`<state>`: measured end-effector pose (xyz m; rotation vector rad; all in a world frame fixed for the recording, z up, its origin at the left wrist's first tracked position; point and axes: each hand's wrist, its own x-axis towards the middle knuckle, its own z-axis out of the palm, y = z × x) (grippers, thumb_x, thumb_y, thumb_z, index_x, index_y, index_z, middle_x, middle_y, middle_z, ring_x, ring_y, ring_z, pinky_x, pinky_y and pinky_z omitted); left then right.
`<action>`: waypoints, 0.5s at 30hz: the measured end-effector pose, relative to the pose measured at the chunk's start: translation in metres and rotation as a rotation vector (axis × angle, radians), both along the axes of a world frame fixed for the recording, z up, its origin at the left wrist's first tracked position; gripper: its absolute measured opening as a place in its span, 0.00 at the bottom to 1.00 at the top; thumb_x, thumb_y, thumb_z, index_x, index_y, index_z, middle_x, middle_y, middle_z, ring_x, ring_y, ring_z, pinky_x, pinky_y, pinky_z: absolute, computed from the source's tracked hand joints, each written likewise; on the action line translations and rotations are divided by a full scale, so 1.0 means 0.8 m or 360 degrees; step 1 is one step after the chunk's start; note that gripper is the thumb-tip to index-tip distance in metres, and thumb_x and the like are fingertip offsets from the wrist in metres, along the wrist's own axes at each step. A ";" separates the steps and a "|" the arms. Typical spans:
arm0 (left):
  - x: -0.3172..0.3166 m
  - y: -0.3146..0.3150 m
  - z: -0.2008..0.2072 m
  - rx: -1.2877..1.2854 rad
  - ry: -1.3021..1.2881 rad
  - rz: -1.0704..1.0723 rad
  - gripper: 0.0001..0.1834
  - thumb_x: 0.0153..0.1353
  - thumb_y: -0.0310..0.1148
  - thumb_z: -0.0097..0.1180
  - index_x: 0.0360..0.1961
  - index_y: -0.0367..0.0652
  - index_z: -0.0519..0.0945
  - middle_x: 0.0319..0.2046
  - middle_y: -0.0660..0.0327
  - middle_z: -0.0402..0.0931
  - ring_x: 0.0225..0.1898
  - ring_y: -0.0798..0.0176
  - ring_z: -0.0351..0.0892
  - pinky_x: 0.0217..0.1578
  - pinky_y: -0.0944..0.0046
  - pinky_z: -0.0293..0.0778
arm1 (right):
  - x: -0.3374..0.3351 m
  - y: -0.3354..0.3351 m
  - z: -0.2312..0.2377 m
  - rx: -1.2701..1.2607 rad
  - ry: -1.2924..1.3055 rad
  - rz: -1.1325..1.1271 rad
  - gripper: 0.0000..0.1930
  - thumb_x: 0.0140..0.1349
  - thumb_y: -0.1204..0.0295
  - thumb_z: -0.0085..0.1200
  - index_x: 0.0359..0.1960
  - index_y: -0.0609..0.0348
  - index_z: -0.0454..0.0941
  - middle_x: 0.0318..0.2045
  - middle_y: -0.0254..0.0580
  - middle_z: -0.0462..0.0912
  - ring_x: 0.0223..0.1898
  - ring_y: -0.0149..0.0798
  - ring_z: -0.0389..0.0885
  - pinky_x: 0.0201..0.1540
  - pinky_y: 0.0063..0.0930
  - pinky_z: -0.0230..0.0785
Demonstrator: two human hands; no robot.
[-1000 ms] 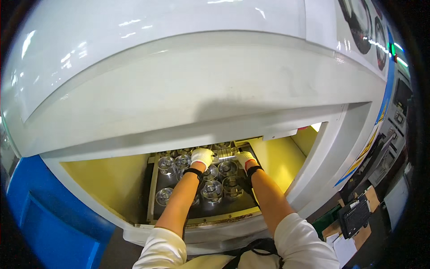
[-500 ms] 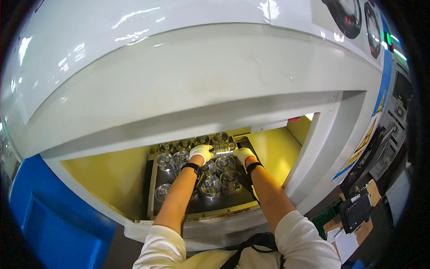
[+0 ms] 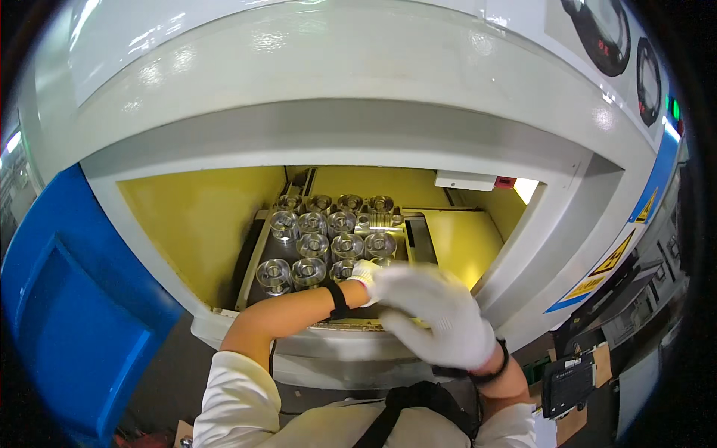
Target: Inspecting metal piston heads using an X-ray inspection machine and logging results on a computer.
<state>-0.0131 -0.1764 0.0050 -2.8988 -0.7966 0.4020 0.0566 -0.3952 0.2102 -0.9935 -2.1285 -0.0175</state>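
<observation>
Shiny metal parts that look like pistons [image 3: 311, 246] stand in rows on a dark, light-rimmed tray [image 3: 250, 287] inside the yellow-walled chamber. One grooved piston [image 3: 379, 221] lies on its side near the back right. My left hand [image 3: 366, 279], in a white knit glove, reaches to the tray's front right, beside the nearest pistons. Its fingers are hidden behind my right hand. My right hand [image 3: 442, 313], also gloved, is raised nearer to me over the opening's front edge. It is blurred, with thumb and fingers apart and nothing visible in it.
A white machine housing [image 3: 358, 131] frames the opening above and at the sides. On the left hangs a blue panel [image 3: 82, 313]. Yellow warning labels [image 3: 612, 254] mark the right side. A black device [image 3: 569, 384] stands on a surface at the lower right.
Both hands have drawn back from the sideways piston at the back toward the front right. My right hand has lifted out toward me. The view has shifted, showing more of the rows.
</observation>
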 end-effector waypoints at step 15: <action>-0.088 -0.104 0.169 -0.0401 -0.0222 0.0508 0.28 0.66 0.52 0.57 0.59 0.46 0.84 0.55 0.50 0.83 0.58 0.42 0.81 0.59 0.49 0.75 | 0.157 -0.129 -0.060 -0.0812 0.0257 0.0345 0.18 0.61 0.76 0.62 0.54 0.60 0.83 0.54 0.52 0.84 0.56 0.54 0.83 0.60 0.40 0.75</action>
